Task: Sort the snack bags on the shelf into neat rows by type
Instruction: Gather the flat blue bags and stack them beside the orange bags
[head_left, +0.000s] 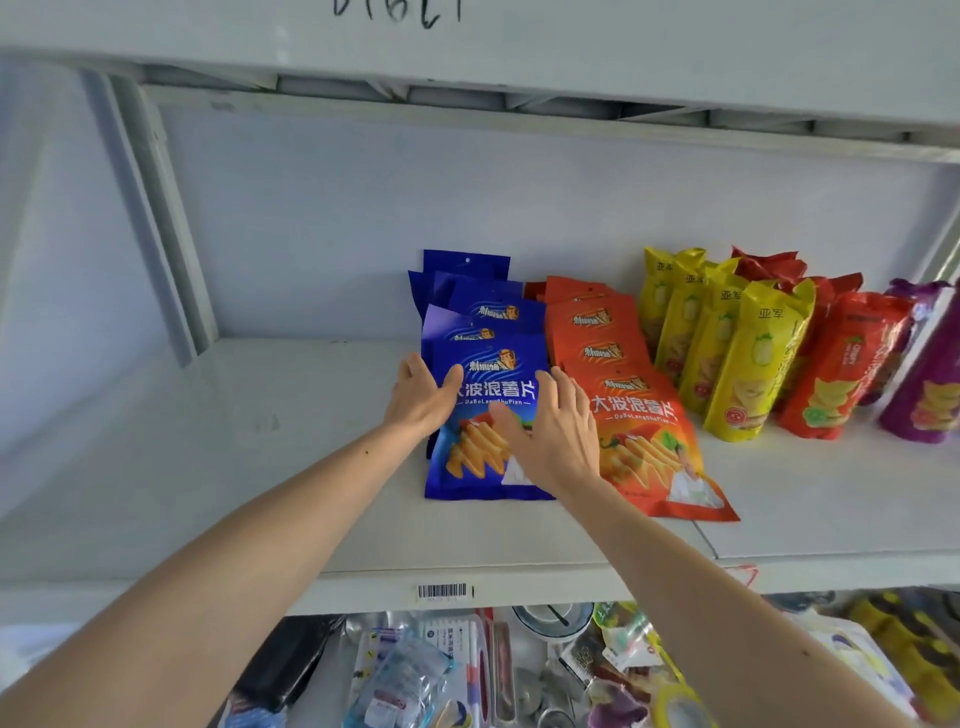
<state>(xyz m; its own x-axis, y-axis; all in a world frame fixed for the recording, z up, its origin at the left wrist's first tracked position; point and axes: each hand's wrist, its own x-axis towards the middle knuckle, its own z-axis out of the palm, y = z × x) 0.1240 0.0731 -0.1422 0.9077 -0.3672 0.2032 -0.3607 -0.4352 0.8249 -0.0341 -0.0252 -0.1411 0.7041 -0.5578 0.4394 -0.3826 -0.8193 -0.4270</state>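
blue bag (483, 421) flat between left hand (421, 397) and right hand (553, 441).

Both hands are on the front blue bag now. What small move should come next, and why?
Probably slide the front blue bag slightly back with the left hand and right hand, since it already sits in the blue row beside the orange bags.

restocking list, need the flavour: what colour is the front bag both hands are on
Blue, with white lettering and a chips picture: the front bag under both hands. Clearest in the head view.
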